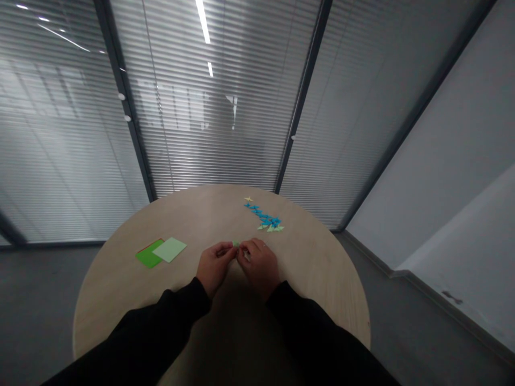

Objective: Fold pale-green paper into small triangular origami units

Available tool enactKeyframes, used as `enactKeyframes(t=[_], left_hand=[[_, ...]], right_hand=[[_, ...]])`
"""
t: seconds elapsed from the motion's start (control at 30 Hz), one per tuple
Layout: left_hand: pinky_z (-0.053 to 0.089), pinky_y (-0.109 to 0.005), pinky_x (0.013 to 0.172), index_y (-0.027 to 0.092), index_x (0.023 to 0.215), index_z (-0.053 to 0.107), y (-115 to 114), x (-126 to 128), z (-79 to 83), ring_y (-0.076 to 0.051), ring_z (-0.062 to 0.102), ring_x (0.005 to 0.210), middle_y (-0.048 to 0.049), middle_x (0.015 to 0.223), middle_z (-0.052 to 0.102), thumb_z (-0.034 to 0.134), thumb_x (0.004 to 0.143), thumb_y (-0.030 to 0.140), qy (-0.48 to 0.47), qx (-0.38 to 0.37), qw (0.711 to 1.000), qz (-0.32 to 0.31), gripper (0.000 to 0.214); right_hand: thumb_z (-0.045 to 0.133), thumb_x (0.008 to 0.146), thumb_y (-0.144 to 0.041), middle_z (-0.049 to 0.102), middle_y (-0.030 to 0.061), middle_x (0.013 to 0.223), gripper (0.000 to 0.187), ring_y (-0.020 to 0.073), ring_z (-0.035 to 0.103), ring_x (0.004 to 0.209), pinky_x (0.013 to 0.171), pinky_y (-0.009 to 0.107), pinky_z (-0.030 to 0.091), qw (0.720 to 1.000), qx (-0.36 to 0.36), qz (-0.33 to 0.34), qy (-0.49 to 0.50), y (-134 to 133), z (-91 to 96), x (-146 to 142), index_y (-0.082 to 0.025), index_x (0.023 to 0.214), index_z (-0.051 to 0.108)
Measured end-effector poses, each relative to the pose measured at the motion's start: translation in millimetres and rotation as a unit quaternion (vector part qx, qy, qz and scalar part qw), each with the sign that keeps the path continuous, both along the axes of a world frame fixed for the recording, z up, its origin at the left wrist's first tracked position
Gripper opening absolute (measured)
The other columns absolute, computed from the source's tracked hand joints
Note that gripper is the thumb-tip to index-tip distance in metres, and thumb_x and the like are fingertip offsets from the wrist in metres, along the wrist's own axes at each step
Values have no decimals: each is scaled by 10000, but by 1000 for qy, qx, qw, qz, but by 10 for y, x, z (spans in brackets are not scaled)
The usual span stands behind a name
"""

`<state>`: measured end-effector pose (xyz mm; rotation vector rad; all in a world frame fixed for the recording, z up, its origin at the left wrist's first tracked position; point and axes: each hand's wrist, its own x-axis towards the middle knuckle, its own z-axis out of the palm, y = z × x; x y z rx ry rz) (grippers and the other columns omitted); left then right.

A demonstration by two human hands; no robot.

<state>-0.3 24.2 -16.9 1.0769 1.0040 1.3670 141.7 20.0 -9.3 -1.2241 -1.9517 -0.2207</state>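
Note:
Between my two hands is a small piece of light green paper (235, 244), mostly hidden by the fingers. My left hand (214, 266) pinches it from the left side, thumb against fingertips. From the right, my right hand (258, 265) closes its fingers on the same paper. How the paper is folded is too small to tell. Just beyond my right hand lie several folded pale green paper pieces (270, 229) and a row of folded blue paper pieces (265, 217). One yellow folded piece (248, 199) sits at the far end of that row.
Left of my hands, a light green square sheet (169, 250) overlaps a bright green stack of sheets (148, 256) with a reddish edge. All of it rests on a round wooden table (193, 206). Blind-covered glass panels (217, 150) stand behind, a white wall (442, 177) to the right.

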Motion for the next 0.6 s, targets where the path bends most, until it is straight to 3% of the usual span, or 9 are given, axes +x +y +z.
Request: enactKeyframes(t=[0.27,0.47,0.6], left_hand=[[498,-248,709,140,818,697,-23,-11,57,-144,668,724,-35,775,737,850,634,313,-105,-23,994,-13,296],[494,-231,690,145,857,689,-9,2,29,-125,659,696,-25,776,731,855,636,304,-138,-42,989,-20,319],[485,-229,665,150,874,687,-10,-4,25,-121,647,679,-22,785,727,850,640,328,-119,-43,992,-22,336]], right_hand=[[548,936,-193,666,63,860,153,213,586,848,755,319,461,999,6,36,-28,-46,-5,-23,-207,928,700],[597,907,-225,654,43,847,104,165,605,739,662,269,489,986,-43,69,148,-8,35,35,-192,939,691],[626,887,-251,649,38,826,94,152,597,708,633,254,484,980,-62,88,168,2,66,67,-189,877,695]])
